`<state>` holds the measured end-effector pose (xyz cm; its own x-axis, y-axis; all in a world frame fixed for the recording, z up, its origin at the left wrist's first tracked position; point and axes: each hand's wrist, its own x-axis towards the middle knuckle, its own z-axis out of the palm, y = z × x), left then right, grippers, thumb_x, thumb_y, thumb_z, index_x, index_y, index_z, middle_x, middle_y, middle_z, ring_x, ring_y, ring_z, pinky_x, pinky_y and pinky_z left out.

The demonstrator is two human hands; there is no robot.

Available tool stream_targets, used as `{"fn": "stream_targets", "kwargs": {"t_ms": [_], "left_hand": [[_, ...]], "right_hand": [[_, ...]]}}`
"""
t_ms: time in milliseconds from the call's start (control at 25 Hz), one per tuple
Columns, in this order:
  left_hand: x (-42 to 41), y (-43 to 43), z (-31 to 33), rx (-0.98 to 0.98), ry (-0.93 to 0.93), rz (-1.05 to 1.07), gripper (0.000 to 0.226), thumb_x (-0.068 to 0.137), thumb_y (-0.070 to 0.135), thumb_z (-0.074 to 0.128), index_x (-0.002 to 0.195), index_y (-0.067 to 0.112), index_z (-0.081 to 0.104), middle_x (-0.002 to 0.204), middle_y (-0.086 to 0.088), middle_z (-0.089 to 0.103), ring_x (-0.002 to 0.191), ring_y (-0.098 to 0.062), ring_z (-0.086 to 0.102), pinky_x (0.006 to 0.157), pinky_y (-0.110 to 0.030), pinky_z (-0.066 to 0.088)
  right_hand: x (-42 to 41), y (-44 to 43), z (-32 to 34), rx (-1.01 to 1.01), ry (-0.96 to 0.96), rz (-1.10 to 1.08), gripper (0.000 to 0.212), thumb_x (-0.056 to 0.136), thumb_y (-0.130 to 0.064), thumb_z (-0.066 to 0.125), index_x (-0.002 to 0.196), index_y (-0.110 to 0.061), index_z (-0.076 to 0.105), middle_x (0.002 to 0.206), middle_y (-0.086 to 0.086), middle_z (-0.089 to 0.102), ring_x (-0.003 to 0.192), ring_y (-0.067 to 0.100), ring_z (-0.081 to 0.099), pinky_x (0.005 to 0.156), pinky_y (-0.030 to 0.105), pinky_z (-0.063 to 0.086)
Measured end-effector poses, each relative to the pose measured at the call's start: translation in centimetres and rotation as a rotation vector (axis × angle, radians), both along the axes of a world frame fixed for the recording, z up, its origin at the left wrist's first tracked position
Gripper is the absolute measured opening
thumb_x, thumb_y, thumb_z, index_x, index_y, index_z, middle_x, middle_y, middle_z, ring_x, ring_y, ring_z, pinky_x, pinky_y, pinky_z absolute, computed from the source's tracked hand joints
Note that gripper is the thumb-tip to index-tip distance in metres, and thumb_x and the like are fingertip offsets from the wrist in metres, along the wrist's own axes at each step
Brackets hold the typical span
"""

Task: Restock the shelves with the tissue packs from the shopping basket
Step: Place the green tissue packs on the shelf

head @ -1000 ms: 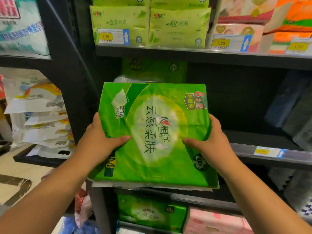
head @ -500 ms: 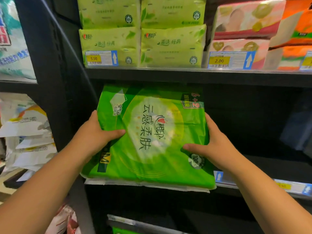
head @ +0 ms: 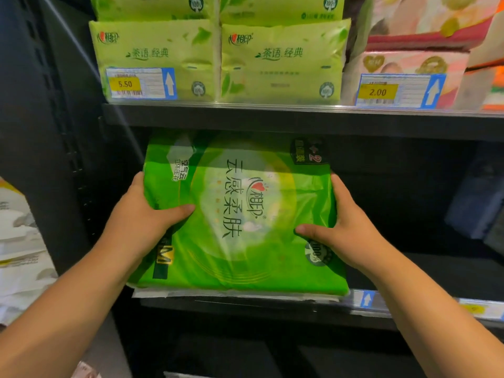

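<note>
Green plastic wraps the one large tissue pack at the middle of the head view, its printed face turned up and its long side running away from the camera. Two bare forearms rise from the lower corners, and both hands clasp the pack. The left hand grips the left edge, thumb laid flat across the top face and pointing right, the other fingers hidden beneath or behind the pack. The right hand holds the right edge in the mirror pose, thumb on top pointing left, fingers curled down the side. The pack's far end lies in shadow inside the bay under the upper shelf, while its near end juts past the front lip of the middle shelf; whether its underside rests on that shelf cannot be told. On the upper shelf stand four pale green tissue packs, two side by side and two more stacked on them, cut off by the frame. To their right lie two pink packs, one on the other. On that shelf's edge hang a price tag reading 5.50 and a second price tag reading 2.00. One blue-arrow label shows on the middle shelf's lip just beside the pack's near right corner. Dark bluish packs, blurred, lie at the right of the bay, well apart from the hands.
</note>
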<state>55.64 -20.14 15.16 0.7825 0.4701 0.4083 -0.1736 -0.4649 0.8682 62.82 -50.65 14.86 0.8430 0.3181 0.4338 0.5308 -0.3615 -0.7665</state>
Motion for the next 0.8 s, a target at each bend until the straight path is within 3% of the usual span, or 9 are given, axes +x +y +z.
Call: {"fn": "stream_targets", "kwargs": {"t_ms": [160, 240, 320, 400, 520, 600, 680, 800], "left_hand": [[0.4, 0.5, -0.5, 0.006, -0.055, 0.0, 0.064, 0.062, 0.032, 0.087, 0.111, 0.044, 0.048, 0.101, 0.014, 0.066, 0.091, -0.006, 0.065, 0.076, -0.029, 0.052], [0.9, 1.0, -1.1, 0.04, -0.047, 0.026, 0.079, 0.052, 0.053, 0.085, 0.121, 0.046, 0.045, 0.113, 0.01, 0.063, 0.099, -0.012, 0.064, 0.085, -0.041, 0.053], [1.0, 1.2, -2.2, 0.091, -0.016, 0.047, 0.104, 0.045, 0.068, 0.079, 0.136, 0.047, 0.033, 0.123, 0.008, 0.059, 0.108, -0.015, 0.061, 0.092, -0.045, 0.051], [0.7, 1.3, -3.2, 0.093, 0.012, 0.043, 0.118, 0.048, 0.067, 0.08, 0.146, 0.045, 0.018, 0.134, 0.008, 0.054, 0.119, -0.014, 0.055, 0.1, -0.045, 0.046], [0.1, 1.7, -4.2, 0.097, 0.048, -0.025, 0.123, 0.061, 0.046, 0.083, 0.15, 0.042, 0.0, 0.145, 0.018, 0.036, 0.128, -0.004, 0.04, 0.11, -0.033, 0.033], [-0.4, 1.9, -4.8, 0.078, 0.063, -0.065, 0.12, 0.061, 0.042, 0.083, 0.15, 0.041, 0.002, 0.137, 0.025, 0.04, 0.121, 0.002, 0.044, 0.105, -0.025, 0.036], [-0.8, 2.0, -5.6, 0.074, 0.05, -0.075, 0.103, 0.058, 0.043, 0.082, 0.143, 0.044, 0.023, 0.122, 0.027, 0.054, 0.105, 0.011, 0.055, 0.092, -0.013, 0.044], [-1.0, 1.9, -6.5, 0.055, 0.033, -0.067, 0.084, 0.062, 0.028, 0.085, 0.125, 0.045, 0.033, 0.103, 0.028, 0.058, 0.088, 0.022, 0.054, 0.07, 0.002, 0.04]], "right_hand": [[0.2, 0.5, -0.8, 0.027, -0.024, -0.035, 0.093, 0.072, -0.015, 0.083, 0.139, -0.046, 0.026, 0.113, -0.03, 0.055, 0.099, -0.014, 0.055, 0.076, 0.005, 0.044], [0.6, 0.9, -1.2, 0.018, -0.038, -0.039, 0.095, 0.072, -0.015, 0.082, 0.137, -0.05, 0.022, 0.115, -0.031, 0.051, 0.102, -0.007, 0.055, 0.084, 0.011, 0.042], [1.0, 1.3, -2.2, 0.015, -0.025, -0.036, 0.096, 0.073, -0.014, 0.081, 0.144, -0.041, 0.021, 0.121, -0.024, 0.053, 0.11, 0.003, 0.055, 0.096, 0.028, 0.044], [1.3, 1.7, -3.1, 0.035, -0.013, -0.043, 0.099, 0.074, -0.011, 0.08, 0.149, -0.031, 0.019, 0.128, -0.013, 0.055, 0.118, 0.011, 0.054, 0.103, 0.038, 0.042], [1.5, 2.0, -3.6, 0.054, 0.003, -0.064, 0.098, 0.076, -0.013, 0.078, 0.15, -0.033, 0.018, 0.126, -0.018, 0.054, 0.114, 0.007, 0.056, 0.096, 0.032, 0.044], [1.0, 2.1, -3.5, 0.058, 0.031, -0.091, 0.084, 0.078, -0.02, 0.076, 0.142, -0.039, 0.025, 0.117, -0.026, 0.053, 0.101, -0.003, 0.055, 0.079, 0.02, 0.044], [0.0, 2.2, -4.0, 0.06, 0.089, -0.153, 0.073, 0.08, -0.03, 0.073, 0.137, -0.041, 0.028, 0.114, -0.019, 0.055, 0.093, 0.003, 0.055, 0.069, 0.019, 0.04], [-1.1, 1.8, -4.9, -0.024, 0.23, -0.124, 0.093, 0.064, -0.041, 0.078, 0.142, -0.035, 0.026, 0.117, -0.012, 0.056, 0.098, 0.01, 0.057, 0.077, 0.027, 0.043]]}}
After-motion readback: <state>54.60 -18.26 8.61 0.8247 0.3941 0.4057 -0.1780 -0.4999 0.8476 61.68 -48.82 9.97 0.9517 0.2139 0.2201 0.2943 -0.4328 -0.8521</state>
